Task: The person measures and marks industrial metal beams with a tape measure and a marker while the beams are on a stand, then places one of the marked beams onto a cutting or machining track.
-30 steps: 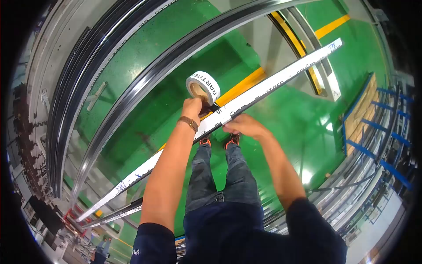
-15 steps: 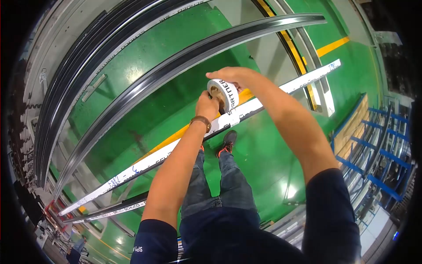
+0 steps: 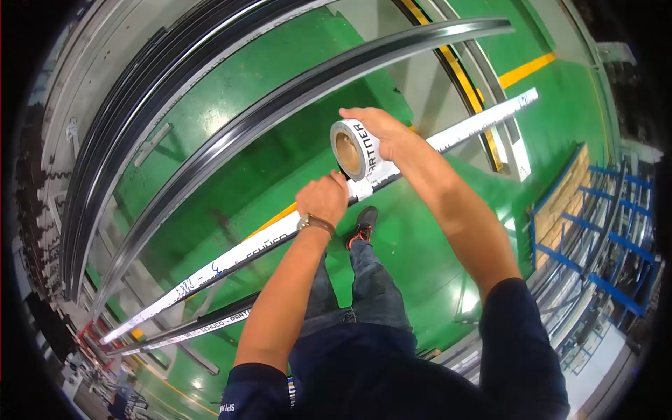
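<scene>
My right hand (image 3: 392,136) grips a white roll of printed tape (image 3: 353,148) and holds it just above a long white-wrapped profile bar (image 3: 241,252) that runs from lower left to upper right. A short strip of tape runs from the roll down onto the bar. My left hand (image 3: 323,197), with a watch on its wrist, is closed on the bar right under the roll, pressing where the tape wraps it.
Long dark curved profiles (image 3: 231,133) lie on supports beyond the bar, more at far left (image 3: 105,140). Another taped dark profile (image 3: 203,323) lies lower left. Green floor with yellow lines (image 3: 528,68) is below. Blue racking (image 3: 616,231) stands at right.
The roll passed from my left hand to my right hand. My left hand dropped from the roll onto the bar. My right hand came up from the bar and now carries the roll.
</scene>
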`<state>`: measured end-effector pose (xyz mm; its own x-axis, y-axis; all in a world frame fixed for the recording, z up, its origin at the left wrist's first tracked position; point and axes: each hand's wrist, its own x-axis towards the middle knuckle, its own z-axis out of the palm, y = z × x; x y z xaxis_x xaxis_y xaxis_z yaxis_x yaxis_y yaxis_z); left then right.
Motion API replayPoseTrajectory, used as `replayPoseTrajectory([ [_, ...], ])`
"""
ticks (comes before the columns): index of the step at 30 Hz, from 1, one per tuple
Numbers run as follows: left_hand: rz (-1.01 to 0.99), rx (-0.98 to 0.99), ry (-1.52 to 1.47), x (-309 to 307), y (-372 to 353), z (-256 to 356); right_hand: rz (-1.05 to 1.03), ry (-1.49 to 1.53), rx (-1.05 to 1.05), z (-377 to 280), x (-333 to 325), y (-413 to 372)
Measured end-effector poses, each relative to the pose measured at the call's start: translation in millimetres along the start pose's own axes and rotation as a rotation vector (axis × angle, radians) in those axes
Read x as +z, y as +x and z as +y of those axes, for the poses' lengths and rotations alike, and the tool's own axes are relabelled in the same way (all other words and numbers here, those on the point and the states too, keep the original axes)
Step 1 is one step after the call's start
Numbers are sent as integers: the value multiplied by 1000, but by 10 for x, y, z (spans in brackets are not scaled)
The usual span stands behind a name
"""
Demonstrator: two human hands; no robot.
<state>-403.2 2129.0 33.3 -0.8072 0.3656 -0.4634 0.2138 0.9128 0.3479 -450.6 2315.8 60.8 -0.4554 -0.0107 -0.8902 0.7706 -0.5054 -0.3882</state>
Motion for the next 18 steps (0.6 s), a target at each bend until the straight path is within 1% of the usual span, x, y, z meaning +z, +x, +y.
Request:
replayPoseTrajectory([
  [3, 14, 0, 36, 6, 29, 24, -34, -6, -64, 144, -21, -255],
  [4, 10, -8, 41, -3, 40, 33, -22, -72, -115, 239, -54, -413],
  [5, 3, -19, 44, -2, 38, 35, -31, -81, -122, 388, -92, -512],
  [6, 35, -20, 54, 60, 66, -1, 35, -55, -198, 532, -23, -775],
  [8, -1, 41, 67, 45, 148, -56, 62, -196, -255, 885, -177, -1182],
  [9, -25, 69, 74, 56, 146, -56, 105, -213, -281, 1168, -282, -1242],
  [10, -42, 6, 41, 56, 142, -37, 137, -243, -218, 1275, -300, -1439],
  [12, -31, -43, 54, 33, 128, 16, 152, -373, -212, 1506, -348, -1578],
  [13, -36, -66, 67, 30, 80, 28, 159, -431, -201, 1607, -384, -1619],
  [14, -54, -75, 78, 20, 51, 33, 146, -417, -214, 1766, -482, -1573],
  [16, -76, -91, 84, -10, 85, 78, 123, -405, -251, 2201, -737, -1255],
  [18, -92, -84, 62, -29, 85, 108, 91, -412, -289, 2448, -888, -831],
])
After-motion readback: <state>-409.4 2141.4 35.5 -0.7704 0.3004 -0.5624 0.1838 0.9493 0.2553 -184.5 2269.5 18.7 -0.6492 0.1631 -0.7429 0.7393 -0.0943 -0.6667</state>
